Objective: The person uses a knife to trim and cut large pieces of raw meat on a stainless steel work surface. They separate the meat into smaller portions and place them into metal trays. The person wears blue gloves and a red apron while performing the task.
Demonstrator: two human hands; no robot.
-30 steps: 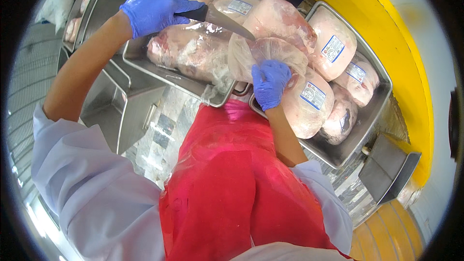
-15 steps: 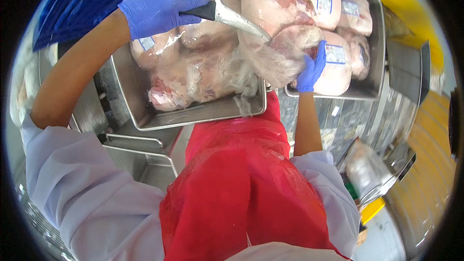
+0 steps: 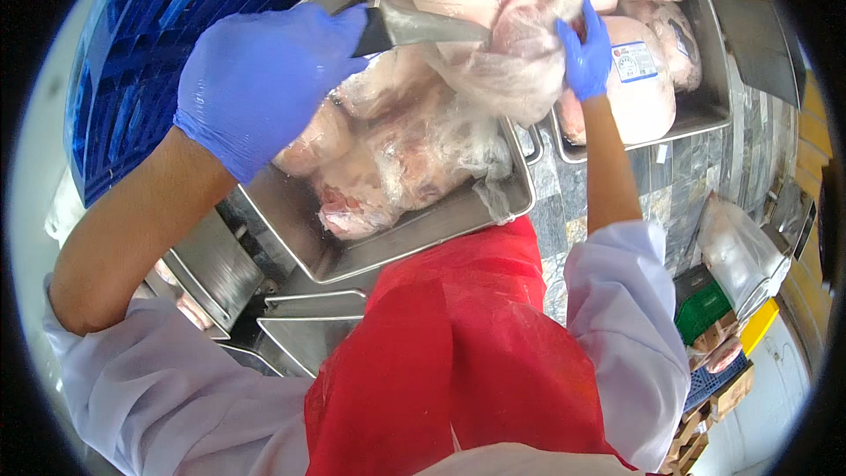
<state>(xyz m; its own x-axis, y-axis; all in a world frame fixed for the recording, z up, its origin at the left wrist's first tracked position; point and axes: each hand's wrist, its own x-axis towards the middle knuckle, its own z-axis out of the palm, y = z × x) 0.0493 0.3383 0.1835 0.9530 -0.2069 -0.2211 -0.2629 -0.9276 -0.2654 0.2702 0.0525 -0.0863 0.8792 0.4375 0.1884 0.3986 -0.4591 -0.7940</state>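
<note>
My left hand (image 3: 256, 88), in a blue glove, is closed around the black handle of a knife (image 3: 421, 28), its blade lying across loose clear plastic above the trays. My right hand (image 3: 586, 57), also gloved, grips the far side of a plastic-wrapped meat piece (image 3: 520, 62) beside the blade tip. Below them, the nearer steel tray (image 3: 370, 256) holds large pale raw cuts (image 3: 397, 159) with crumpled film at one end. The right steel tray (image 3: 717, 115) holds several wrapped, labeled cuts (image 3: 636, 88).
Blue plastic crates (image 3: 132, 70) stand at upper left. Steel containers (image 3: 211, 269) sit low at the left. At lower right are a bagged item (image 3: 731, 260), a green container (image 3: 701, 304), a blue basket (image 3: 718, 379) and wood blocks. A tiled surface (image 3: 555, 203) shows between.
My right hand and the wrapped piece have moved up the picture, toward the far side. My left hand looms larger and lower, still with the knife. The whole view has shifted, showing more blue crates.
</note>
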